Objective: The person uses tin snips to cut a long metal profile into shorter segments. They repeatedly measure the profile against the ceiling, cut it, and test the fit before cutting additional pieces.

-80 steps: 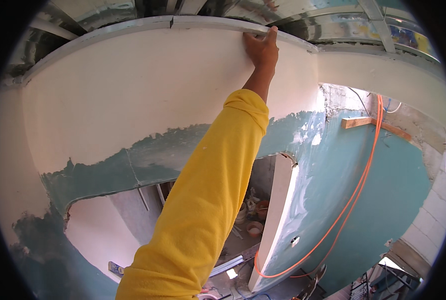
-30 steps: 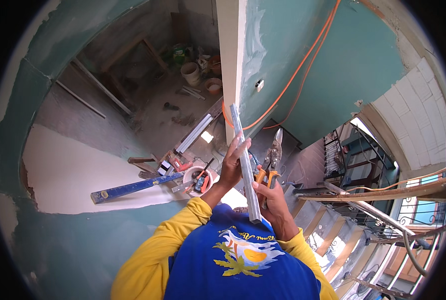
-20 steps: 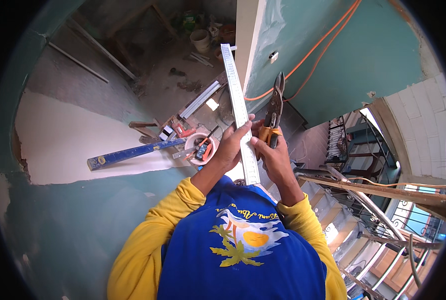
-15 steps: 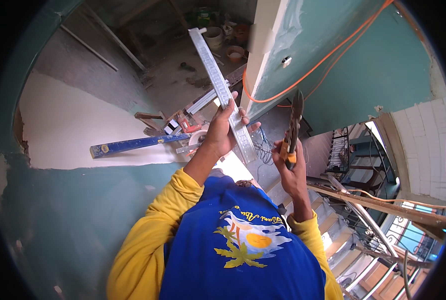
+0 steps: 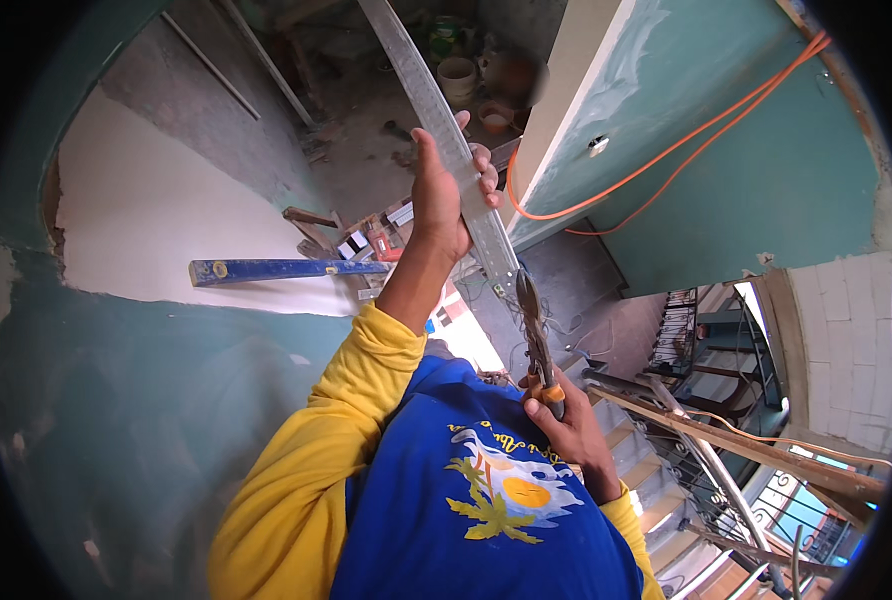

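A long galvanized metal channel [image 5: 416,85] slants from the top of the view down to its near end at the middle. My left hand [image 5: 441,200] is wrapped around it partway along, thumb on the left side and fingertips on the right. In my right hand [image 5: 571,425] are tin snips [image 5: 534,335] with orange and black handles, blades pointing up. The blade tips meet or overlap the channel's near end; whether metal lies between them I cannot make out.
A blue spirit level [image 5: 276,270] sticks out left of my left forearm. An orange cable [image 5: 616,190] hangs along the green wall at right. Buckets [image 5: 456,78] stand on the floor beyond. Stairs [image 5: 656,470] and a wooden rail [image 5: 746,440] lie at lower right.
The channel has risen, its far end now out of view. My right hand has moved down and left, bringing the snips from beside the channel to its near end.
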`<control>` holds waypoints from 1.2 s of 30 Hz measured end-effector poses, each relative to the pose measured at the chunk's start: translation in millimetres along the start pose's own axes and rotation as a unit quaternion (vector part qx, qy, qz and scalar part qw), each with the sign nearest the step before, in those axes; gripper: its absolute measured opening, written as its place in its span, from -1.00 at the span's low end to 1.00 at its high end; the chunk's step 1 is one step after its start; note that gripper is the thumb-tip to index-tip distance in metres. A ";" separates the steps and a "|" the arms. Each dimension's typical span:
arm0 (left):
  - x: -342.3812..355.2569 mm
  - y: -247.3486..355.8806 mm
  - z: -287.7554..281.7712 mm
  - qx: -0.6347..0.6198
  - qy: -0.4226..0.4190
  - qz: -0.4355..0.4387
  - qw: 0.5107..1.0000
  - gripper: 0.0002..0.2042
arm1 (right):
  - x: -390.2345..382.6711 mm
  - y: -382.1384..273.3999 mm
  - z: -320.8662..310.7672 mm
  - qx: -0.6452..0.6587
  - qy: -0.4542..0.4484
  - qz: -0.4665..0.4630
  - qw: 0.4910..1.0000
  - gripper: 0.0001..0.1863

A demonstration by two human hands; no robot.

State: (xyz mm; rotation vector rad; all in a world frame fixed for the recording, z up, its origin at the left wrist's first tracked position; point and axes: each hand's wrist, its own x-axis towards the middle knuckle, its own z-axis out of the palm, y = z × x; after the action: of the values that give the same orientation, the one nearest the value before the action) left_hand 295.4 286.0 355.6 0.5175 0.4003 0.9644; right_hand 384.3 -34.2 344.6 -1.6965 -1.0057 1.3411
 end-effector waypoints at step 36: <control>-11.2 9.4 15.4 0.069 -0.027 0.006 0.997 -0.23 | 2.7 -21.1 11.3 -0.023 0.030 0.004 0.999 -0.40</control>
State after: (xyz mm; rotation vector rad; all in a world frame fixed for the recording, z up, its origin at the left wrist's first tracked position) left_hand 291.6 277.2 374.5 0.6705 0.4182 0.9363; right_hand 370.9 -22.0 360.4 -1.7661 -1.0022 1.2747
